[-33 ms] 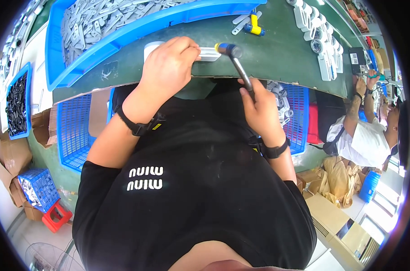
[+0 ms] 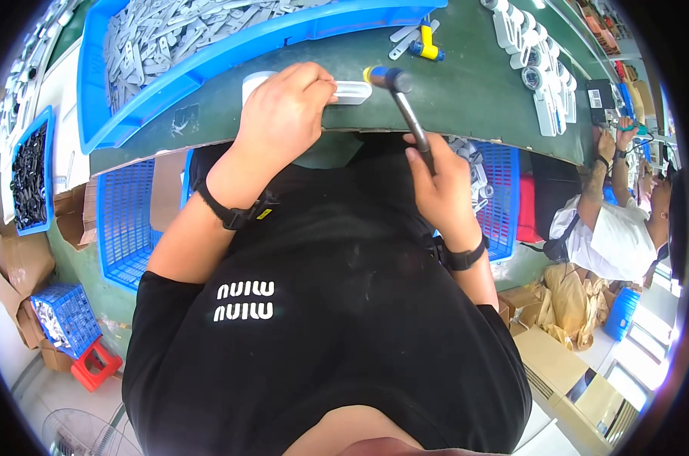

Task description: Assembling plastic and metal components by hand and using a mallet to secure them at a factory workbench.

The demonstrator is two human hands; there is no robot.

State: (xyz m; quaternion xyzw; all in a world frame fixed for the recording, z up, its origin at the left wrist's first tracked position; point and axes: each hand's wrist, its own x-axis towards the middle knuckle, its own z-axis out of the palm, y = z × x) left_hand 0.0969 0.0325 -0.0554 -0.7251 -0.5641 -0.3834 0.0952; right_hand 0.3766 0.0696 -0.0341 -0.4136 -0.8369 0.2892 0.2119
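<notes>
My left hand is closed over a long white plastic part on the green bench. Its fingers pinch something at the part's middle that I cannot make out. One rounded end of the part shows left of the hand, and its hollow, tray-like end sticks out to the right. In my right hand is a small mallet, gripped by its handle. The mallet head, dark with a yellow face, hovers just right of the part's free end, apart from it.
Beyond my hands stands a blue tray heaped with flat grey strips. A yellow and dark-blue tool lies near loose strips. White assembled parts line the right side. Blue crates sit below the bench edge; another person works at right.
The mallet head has shifted slightly right, away from the white part, and my right hand has moved a little right with it. My left hand stays in place.
</notes>
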